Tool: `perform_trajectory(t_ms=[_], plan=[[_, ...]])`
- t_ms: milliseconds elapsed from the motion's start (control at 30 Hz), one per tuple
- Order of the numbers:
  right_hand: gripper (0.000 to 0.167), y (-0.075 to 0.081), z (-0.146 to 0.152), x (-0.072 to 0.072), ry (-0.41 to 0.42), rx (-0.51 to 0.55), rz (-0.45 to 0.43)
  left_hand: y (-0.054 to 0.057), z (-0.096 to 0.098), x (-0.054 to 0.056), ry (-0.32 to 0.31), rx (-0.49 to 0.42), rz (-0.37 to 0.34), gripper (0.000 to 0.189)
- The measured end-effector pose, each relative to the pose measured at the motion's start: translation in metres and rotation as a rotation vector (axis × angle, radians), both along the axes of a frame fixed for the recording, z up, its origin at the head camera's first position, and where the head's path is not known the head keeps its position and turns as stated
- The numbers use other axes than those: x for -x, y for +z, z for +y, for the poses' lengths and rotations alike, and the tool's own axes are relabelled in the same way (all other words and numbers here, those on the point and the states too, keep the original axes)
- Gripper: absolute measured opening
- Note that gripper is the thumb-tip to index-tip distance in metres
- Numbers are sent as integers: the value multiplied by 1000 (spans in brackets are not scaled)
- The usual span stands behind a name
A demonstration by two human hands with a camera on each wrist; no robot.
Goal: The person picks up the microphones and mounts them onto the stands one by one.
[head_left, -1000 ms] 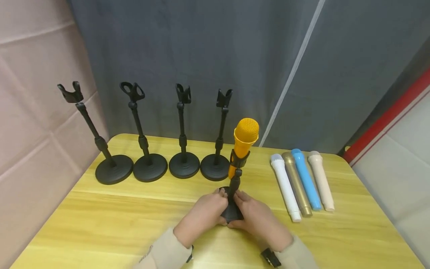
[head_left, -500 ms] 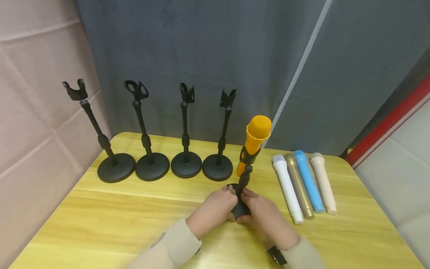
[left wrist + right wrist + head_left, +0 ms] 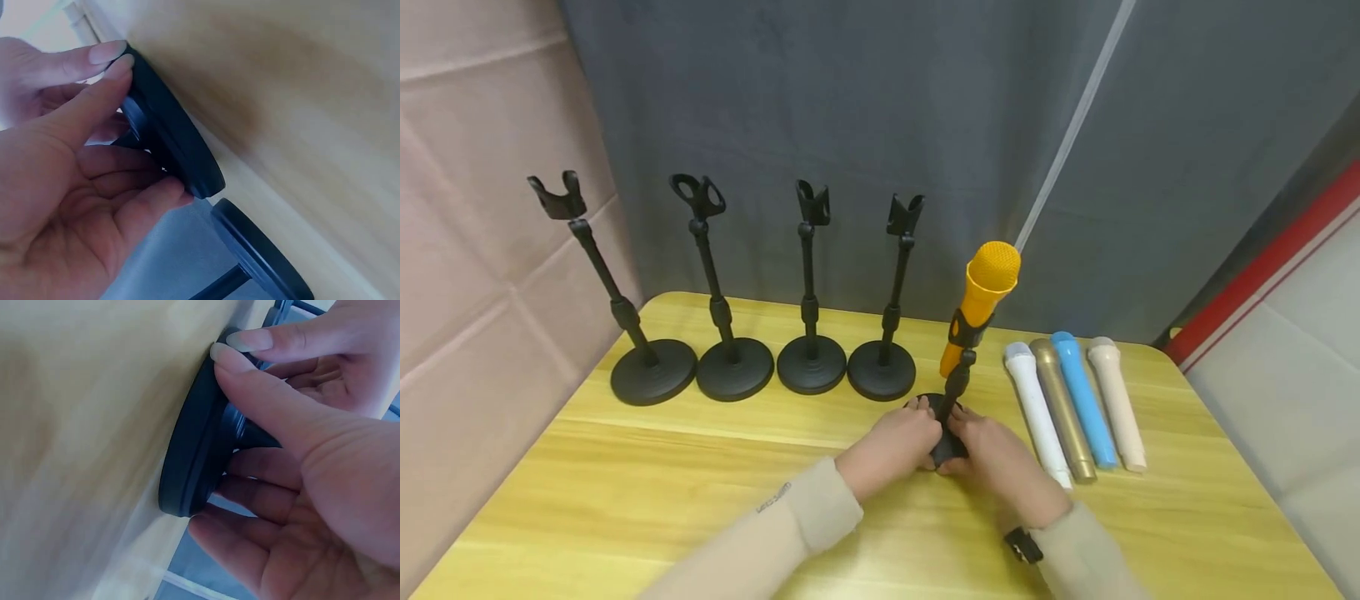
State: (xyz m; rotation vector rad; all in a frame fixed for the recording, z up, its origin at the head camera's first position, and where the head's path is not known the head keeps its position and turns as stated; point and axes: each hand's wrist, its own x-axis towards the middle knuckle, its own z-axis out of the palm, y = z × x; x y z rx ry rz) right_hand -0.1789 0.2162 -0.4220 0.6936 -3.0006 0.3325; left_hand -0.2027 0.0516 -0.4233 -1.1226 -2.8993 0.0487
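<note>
Both my hands hold a black microphone stand (image 3: 957, 387) by its round base (image 3: 165, 131). A yellow microphone (image 3: 992, 271) sits in the stand's clip, tilted with its mesh head up. My left hand (image 3: 897, 442) grips the left side of the base, thumb at the near rim and fingers curled toward the post. On the opposite side, my right hand (image 3: 1003, 458) grips it the same way, the two thumb tips close together in the right wrist view. Parts of the base are hidden under the fingers.
Several black stands with vacant clips, the nearest one (image 3: 883, 367) just left of the held stand, line the back of the wooden table (image 3: 662, 492). White (image 3: 1037, 408), gold (image 3: 1063, 408), blue (image 3: 1084, 400) and beige microphones (image 3: 1117, 404) lie at the right. A grey curtain (image 3: 850, 100) hangs behind.
The held stand with its yellow microphone has moved right and a little farther back, both hands moving with it. The row of stands and the lying microphones have stayed in place.
</note>
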Motion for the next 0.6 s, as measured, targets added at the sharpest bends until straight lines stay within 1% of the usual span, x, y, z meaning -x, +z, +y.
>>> perform_trajectory(t_ms=[67, 167, 300, 367, 467, 600], plan=[[67, 0, 2, 4, 11, 6, 7, -1, 2, 2, -7, 8, 15, 34], [65, -1, 6, 12, 21, 33, -8, -3, 6, 5, -8, 29, 46, 32], [60, 0, 12, 21, 60, 52, -4, -4, 14, 10, 9, 44, 90, 26], [55, 2, 14, 26, 78, 58, 4, -4, 17, 14, 17, 46, 99, 25], [50, 4, 15, 34, 80, 73, -10, -1, 22, 20, 43, 52, 81, 25], [45, 6, 16, 45, 58, 72, -37, 2, 28, 28, 79, 78, 42, 25]])
